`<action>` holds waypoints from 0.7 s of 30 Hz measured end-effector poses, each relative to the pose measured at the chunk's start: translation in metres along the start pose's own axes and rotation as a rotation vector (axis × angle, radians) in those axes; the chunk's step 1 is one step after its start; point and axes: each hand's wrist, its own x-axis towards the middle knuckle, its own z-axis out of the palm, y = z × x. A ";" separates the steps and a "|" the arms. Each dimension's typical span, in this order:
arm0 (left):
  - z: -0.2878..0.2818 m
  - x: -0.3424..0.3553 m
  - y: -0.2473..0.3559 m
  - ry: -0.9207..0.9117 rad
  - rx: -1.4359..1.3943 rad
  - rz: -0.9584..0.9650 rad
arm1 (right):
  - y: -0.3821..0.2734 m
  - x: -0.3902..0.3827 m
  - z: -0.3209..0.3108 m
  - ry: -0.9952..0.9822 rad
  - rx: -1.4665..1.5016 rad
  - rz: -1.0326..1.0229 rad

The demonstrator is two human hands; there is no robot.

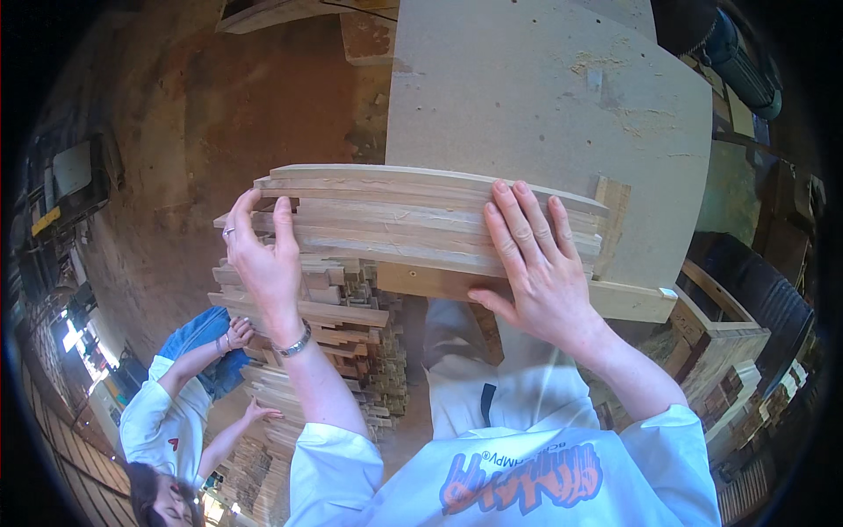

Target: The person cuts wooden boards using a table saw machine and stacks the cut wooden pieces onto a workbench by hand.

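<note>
A bundle of several long, pale wooden strips (386,215) lies sideways over the near edge of a grey board-topped workbench (544,110). My left hand (268,255) grips the left ends of the strips, fingers curled round them and thumb apart. My right hand (536,268) lies on the right part of the bundle, fingers stretched across it and thumb lower, over a wooden rail (632,301) along the bench's edge. A short wooden block (615,198) sits at the right end of the strips.
A tall stack of cut wood (342,338) stands below left. Beside it a co-worker (171,404) in a white top reaches toward the stack. A dark tool with a toothed blade (738,66) is at upper right, a wooden frame (711,334) at right.
</note>
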 end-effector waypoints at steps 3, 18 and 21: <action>0.002 0.000 0.005 -0.032 0.029 0.006 | 0.002 -0.004 0.000 -0.006 0.003 0.014; 0.006 0.009 0.020 0.112 0.043 0.051 | -0.003 -0.004 -0.007 -0.059 0.044 0.039; 0.016 0.008 0.018 0.110 -0.133 0.071 | -0.007 -0.005 -0.005 -0.048 0.008 0.091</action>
